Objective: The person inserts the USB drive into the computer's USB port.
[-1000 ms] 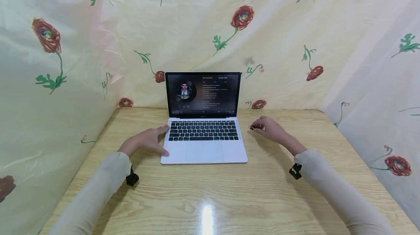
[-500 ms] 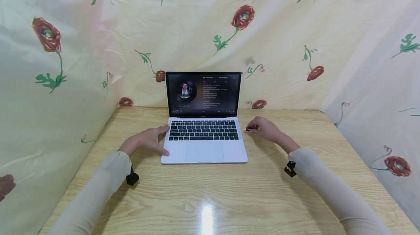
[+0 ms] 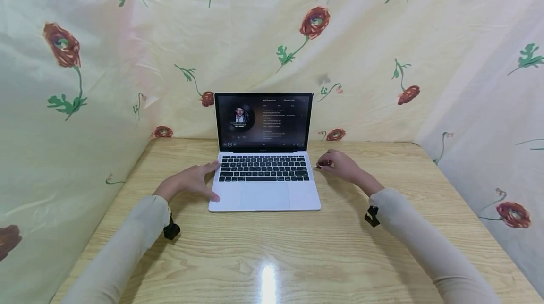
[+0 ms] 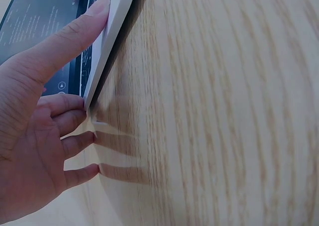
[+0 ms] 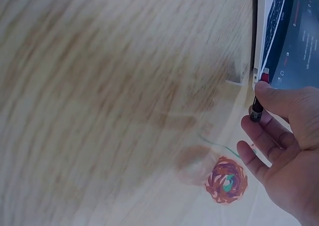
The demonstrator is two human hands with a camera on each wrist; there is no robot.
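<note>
An open silver laptop (image 3: 264, 198) stands on the wooden table with its screen lit. My left hand (image 3: 189, 181) rests at its left edge, the thumb on the palm rest; in the left wrist view the other fingers (image 4: 75, 145) reach to the edge and the tabletop, fairly straight. On the other side my right hand (image 3: 346, 167) pinches a red and black USB flash drive (image 5: 257, 108) between thumb and fingers. The drive's metal plug (image 5: 266, 71) points at the laptop's right side, very close to it; whether it touches the port cannot be told.
The wooden table (image 3: 272, 247) extends in front and to both sides of the laptop. A flowered cloth (image 3: 361, 58) hangs behind the table and along its left and right sides. Black wrist cameras (image 3: 172, 231) sit under both sleeves.
My right hand has moved left with the USB flash drive, bringing its plug from a short gap up to the laptop's right edge. The left hand and laptop have stayed in place.
</note>
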